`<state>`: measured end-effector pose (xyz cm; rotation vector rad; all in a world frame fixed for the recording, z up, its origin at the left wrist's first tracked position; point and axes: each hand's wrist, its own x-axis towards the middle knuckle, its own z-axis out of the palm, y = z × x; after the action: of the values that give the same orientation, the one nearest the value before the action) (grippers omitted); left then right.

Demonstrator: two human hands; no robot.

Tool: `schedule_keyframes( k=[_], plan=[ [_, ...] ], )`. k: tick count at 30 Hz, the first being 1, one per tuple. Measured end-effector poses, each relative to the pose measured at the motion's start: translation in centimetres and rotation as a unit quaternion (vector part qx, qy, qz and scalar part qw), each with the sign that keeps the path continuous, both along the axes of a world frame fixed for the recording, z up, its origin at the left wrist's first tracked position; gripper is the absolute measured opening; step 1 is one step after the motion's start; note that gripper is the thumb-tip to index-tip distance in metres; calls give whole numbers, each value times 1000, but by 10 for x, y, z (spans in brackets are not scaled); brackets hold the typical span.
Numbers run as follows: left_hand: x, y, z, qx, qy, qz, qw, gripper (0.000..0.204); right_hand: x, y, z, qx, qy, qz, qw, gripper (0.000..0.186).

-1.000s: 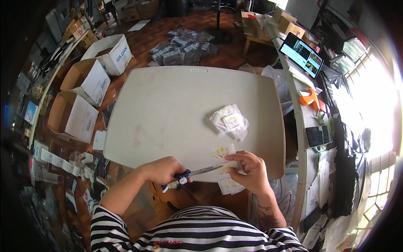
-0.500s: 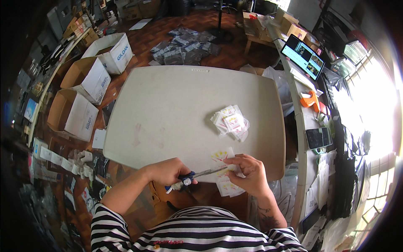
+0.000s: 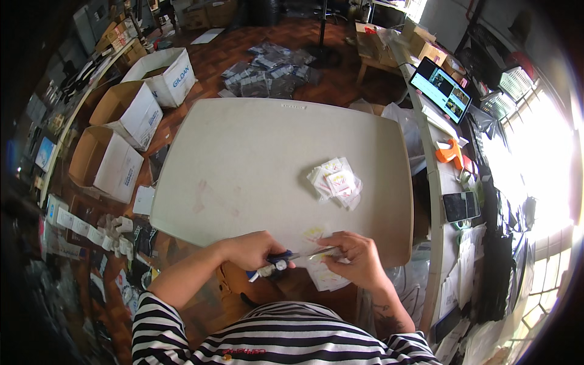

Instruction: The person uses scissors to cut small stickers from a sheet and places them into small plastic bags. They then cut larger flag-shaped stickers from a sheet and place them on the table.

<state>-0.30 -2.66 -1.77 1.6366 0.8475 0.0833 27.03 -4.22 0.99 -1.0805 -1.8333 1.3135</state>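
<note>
Around the blue handles of a pair of scissors (image 3: 280,264) my left hand (image 3: 250,249) is closed. The blades point right and reach across a thin whitish printed strip (image 3: 327,277) with small yellow and red prints. My right hand (image 3: 360,260) pinches this strip between thumb and fingers near the blade tips. Part of it sticks out beyond the blades over the table edge, and the rest hangs below. The exact cutting line is blurred. A loose pile of similar small square printed pieces (image 3: 339,181) lies farther away on the pale table (image 3: 243,158).
Three open cardboard boxes (image 3: 125,167) stand on the floor at the left. Plastic-wrapped packets (image 3: 267,70) lie beyond the table. Along the right, a ledge holds a tablet (image 3: 441,90), an orange tool with a trigger grip (image 3: 450,153) and a phone (image 3: 461,207).
The scissors have moved right, toward my right hand, and their blades lie farther across the strip. My right hand has shifted slightly down and its fingers have drawn closer together.
</note>
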Motion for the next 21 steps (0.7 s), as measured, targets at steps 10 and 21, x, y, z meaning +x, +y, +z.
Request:
schedule_keyframes(
  k=[10,21],
  plan=[
    [1,17,-13,83,8,60,995,23,7,52,-18,-94,-44,-91,990,45],
    [35,9,-23,189,-35,328,925,24,13,69,-29,151,-166,-166,960,60]
  ],
)
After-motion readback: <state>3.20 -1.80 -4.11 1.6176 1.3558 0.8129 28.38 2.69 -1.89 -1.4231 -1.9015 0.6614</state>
